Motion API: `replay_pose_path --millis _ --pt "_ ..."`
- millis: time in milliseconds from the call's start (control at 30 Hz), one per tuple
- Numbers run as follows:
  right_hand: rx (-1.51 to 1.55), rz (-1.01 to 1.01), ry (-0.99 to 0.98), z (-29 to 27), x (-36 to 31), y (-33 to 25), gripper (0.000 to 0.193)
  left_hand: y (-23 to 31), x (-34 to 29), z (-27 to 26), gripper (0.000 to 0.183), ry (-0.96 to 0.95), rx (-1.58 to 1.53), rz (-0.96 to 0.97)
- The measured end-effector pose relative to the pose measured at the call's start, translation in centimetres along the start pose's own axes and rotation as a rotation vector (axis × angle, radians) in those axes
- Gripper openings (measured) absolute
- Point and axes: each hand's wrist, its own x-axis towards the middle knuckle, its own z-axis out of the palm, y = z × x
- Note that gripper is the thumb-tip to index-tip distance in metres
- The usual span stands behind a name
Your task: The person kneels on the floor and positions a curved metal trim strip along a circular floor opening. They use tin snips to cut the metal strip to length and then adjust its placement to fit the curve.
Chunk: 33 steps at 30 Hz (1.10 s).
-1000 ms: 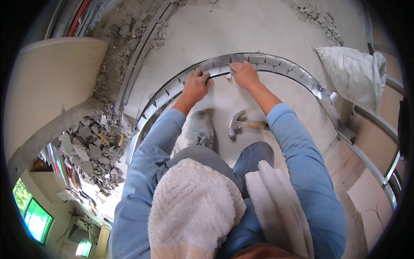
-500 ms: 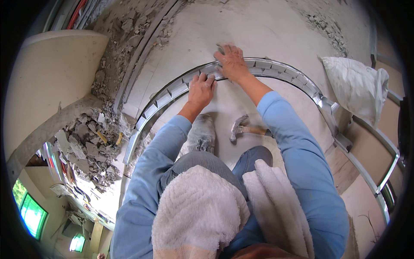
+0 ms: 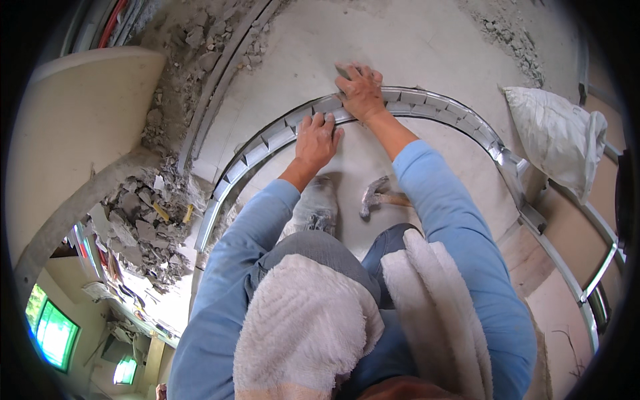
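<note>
A curved, segmented metal track (image 3: 413,97) lies in an arc on the pale floor in front of me. My left hand (image 3: 317,143) is at its near edge, fingers bent over the rim. Further right, my right hand (image 3: 363,93) reaches across the track, its fingers curled past the far edge. A small greyish patch shows by those fingertips; I cannot make out what it is. Inside the arc, a claw hammer (image 3: 375,196) lies on the floor, its handle pointing right. Next to it is my dusty shoe (image 3: 316,203).
Broken rubble (image 3: 143,220) is heaped at the left, beside a curved beige panel (image 3: 87,113). A straight metal channel (image 3: 213,87) runs along the far left floor. At the right stand a white sack (image 3: 557,137) and metal framing (image 3: 567,263). A white towel (image 3: 303,327) hangs before me.
Both hands stay at the track with only slight finger shifts. The left hand has edged slightly right along the rim. The whole view has moved a little.
</note>
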Motion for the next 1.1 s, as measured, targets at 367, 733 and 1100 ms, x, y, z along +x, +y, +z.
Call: replay_pose_path --millis 367,733,1100 --pt "-0.001 -0.013 -0.013 -0.3 -0.3 0.3 0.030 0.2 0.4 -0.3 0.042 -0.095 -0.030 -0.120" --pt "0.041 -0.026 0.081 0.3 -0.4 0.7 0.031 1.6 -1.5 -0.2 0.076 -0.066 0.096 -0.109" --pt "0.076 -0.020 0.045 0.4 -0.3 1.4 0.030 1.6 0.2 -1.1 0.074 -0.201 0.108 -0.153"
